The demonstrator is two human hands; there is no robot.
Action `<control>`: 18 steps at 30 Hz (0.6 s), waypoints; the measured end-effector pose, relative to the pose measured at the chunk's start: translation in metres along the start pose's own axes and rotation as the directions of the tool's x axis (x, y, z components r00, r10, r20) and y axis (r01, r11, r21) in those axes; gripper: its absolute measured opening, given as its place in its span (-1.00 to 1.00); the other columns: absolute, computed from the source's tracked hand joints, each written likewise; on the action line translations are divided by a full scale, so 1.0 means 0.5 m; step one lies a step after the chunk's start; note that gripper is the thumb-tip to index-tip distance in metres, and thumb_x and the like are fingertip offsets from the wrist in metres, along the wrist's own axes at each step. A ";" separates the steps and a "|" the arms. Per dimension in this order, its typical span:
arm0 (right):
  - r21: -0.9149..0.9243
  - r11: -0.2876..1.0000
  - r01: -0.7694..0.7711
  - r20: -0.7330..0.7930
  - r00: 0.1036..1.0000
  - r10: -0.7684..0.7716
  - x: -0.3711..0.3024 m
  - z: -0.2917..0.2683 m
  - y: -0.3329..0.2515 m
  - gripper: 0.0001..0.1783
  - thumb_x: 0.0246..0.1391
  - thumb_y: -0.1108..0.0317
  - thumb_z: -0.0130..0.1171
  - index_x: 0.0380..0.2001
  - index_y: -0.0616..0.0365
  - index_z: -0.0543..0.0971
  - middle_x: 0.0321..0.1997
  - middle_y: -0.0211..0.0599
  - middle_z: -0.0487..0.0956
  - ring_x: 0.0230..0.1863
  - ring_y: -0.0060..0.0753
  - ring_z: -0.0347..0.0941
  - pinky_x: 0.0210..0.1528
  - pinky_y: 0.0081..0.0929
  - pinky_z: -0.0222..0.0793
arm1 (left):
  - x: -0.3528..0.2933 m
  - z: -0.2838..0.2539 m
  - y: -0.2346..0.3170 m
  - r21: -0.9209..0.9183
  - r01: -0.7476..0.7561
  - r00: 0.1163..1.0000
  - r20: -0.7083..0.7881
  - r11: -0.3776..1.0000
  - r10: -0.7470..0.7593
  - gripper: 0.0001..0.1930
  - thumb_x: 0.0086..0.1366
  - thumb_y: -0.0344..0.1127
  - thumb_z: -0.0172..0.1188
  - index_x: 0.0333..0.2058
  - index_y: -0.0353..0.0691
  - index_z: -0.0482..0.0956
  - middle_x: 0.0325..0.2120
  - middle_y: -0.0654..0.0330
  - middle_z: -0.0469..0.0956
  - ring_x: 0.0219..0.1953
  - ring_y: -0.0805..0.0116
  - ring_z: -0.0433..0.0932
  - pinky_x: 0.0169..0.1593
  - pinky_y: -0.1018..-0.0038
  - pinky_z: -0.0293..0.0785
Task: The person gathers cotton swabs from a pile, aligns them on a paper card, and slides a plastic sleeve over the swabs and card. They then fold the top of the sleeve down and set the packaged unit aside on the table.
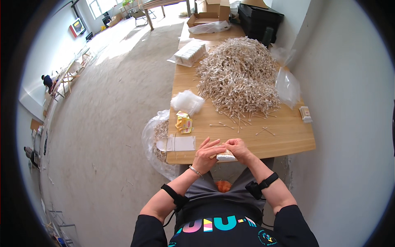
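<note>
At the table's near edge, both hands are on a small packed bundle of cotton swabs, its white tips showing toward me. My left hand lies over its left side with the fingers stretched across the top. My right hand pinches its far right side, thumb and fingers bent together. Beyond them a large heap of loose cotton swabs covers the middle of the table, and a few stray swabs lie in front of it. Left of my hands is a flat white card.
Small yellow packets and clear plastic bags sit at the table's left edge. Wrapped white packs, an open carton and a black bin stand farther back. A swab-filled bag is beside the table; a wall bounds the right.
</note>
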State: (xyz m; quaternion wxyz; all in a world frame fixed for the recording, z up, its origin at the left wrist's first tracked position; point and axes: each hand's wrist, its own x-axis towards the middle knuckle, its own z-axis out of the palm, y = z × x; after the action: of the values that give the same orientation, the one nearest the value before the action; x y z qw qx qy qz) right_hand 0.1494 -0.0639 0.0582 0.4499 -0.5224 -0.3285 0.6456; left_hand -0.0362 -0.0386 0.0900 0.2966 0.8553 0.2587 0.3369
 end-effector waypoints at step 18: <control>0.282 0.831 0.479 -0.637 0.741 -0.211 -0.060 -0.231 -0.094 -0.93 0.08 0.45 0.11 -0.43 0.16 0.43 -0.50 -0.32 0.52 -0.49 -0.48 0.53 -0.51 -0.58 0.52 | -0.060 0.070 -0.075 -0.408 0.469 0.840 -0.066 0.783 -0.538 -0.75 0.15 -0.52 0.16 -0.15 -0.29 0.49 -0.39 0.22 0.56 -0.37 0.53 0.54 -0.31 0.61 0.47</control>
State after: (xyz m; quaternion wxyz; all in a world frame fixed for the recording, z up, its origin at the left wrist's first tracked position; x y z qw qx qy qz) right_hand 0.2740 -0.0793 0.0840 0.7457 -0.5095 -0.1185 0.4126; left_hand -0.0388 -0.0439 0.0306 0.5095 0.6477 0.4344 0.3636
